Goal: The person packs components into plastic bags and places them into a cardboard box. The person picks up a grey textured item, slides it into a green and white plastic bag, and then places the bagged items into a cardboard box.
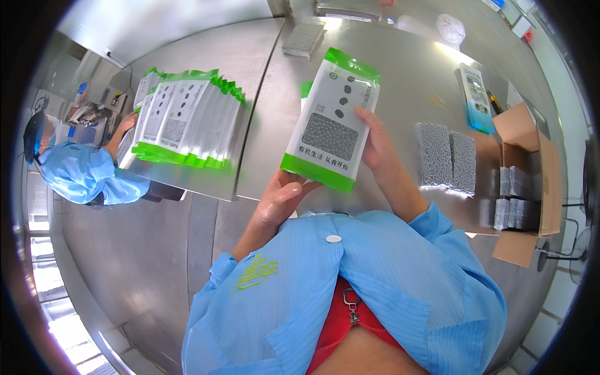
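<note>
A white and green printed plastic pouch (331, 122), its window filled with dark beans or grain, is held up over the steel table (403, 61). My right hand (377, 140) grips its right edge. At its lower left corner is my left hand (281, 194), fingers curled beneath the green bottom band; most of the fingertips are hidden. Behind the pouch's left side peeks another green and white piece of packaging (305, 89). To the right, two grey vacuum-packed blocks (433, 154) lie side by side on the table.
A row of similar pouches (187, 117) stands at left, beside a co-worker in blue (89, 168). An open cardboard box (549, 178) with several packed blocks is at right. Farther back lie a vacuum-packed block (303, 39), a blue and white pack (477, 98) and a plastic bag (451, 30).
</note>
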Tool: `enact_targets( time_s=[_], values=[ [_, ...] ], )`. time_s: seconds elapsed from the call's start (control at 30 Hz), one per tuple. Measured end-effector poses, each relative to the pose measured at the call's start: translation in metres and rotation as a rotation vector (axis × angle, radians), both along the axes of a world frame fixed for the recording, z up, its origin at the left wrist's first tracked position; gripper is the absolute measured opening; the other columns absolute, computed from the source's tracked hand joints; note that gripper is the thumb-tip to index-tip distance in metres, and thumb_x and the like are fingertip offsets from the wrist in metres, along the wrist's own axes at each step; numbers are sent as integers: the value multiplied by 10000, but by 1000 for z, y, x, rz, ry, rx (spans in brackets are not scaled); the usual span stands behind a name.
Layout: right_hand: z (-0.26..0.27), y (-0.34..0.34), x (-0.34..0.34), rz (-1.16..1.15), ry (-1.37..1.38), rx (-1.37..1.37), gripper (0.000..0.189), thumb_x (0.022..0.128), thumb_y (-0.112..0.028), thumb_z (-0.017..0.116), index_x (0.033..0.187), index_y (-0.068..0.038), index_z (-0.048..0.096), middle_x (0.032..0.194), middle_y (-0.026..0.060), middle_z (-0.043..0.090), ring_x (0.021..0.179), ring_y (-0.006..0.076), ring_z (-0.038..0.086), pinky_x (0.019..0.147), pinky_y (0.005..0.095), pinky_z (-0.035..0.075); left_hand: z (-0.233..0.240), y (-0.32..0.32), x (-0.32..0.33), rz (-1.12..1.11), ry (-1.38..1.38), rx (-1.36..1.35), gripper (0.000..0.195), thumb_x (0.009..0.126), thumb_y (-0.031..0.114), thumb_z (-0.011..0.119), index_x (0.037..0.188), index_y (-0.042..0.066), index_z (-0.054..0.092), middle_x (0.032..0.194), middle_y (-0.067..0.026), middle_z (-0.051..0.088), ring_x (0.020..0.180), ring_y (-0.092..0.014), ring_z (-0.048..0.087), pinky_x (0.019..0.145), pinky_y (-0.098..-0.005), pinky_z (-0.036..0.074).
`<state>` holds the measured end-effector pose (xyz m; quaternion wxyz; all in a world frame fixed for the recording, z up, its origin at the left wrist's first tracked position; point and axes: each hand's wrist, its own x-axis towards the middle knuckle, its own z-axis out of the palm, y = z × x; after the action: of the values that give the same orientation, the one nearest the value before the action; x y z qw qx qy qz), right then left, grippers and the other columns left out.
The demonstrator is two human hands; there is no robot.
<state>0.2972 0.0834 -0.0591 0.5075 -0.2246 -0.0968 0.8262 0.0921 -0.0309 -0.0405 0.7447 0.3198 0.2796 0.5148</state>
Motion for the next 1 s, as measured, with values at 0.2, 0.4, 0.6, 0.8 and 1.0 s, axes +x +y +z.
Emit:
enact_targets(
  time_s=[0.2, 0.4, 0.6, 0.8, 1.0],
  values=[
    [9, -8, -35, -22, -114, 85, 491, 835, -61, 649, 1270, -30, 423, 1198, 133, 556, 1089, 267, 562, 944, 419, 469, -24, 2, -13, 314, 151, 41, 464, 844, 52, 662, 1269, 58, 477, 1168, -73, 584, 1094, -187, 537, 964, -366, 423],
    [12, -29, -72, 91, -182, 67, 517, 817, -41, 673, 1256, -61, 400, 1176, 93, 547, 1055, 231, 571, 886, 409, 513, -24, 1, -25, 578, 218, -11, 361, 852, 125, 689, 1172, 43, 545, 1048, -45, 627, 941, -134, 576, 859, -294, 452],
    [-35, -16, -116, 156, -266, 48, 573, 784, -8, 683, 1264, -52, 373, 1146, 119, 543, 1034, 240, 580, 875, 397, 521, -66, -5, -74, 549, 317, -249, 267, 887, 136, 633, 1129, 41, 573, 1061, -56, 630, 934, -161, 607, 823, -303, 486],
    [-98, 19, -166, 197, -372, 45, 699, 721, -28, 740, 1278, -28, 318, 1138, 132, 542, 1010, 243, 598, 785, 422, 553, -95, -5, -128, 313, -27, -275, 500, 871, 295, 603, 1289, 64, 454, 1209, -138, 558, 1145, -290, 516, 972, -493, 395],
    [-120, 39, -203, 250, -391, 107, 702, 714, -11, 729, 1282, -28, 318, 1168, 142, 529, 1035, 268, 592, 824, 433, 542, -105, 16, -142, 438, -8, -494, 604, 872, 425, 609, 1327, 74, 424, 1252, -142, 527, 1164, -293, 498, 958, -472, 401]
  ],
)
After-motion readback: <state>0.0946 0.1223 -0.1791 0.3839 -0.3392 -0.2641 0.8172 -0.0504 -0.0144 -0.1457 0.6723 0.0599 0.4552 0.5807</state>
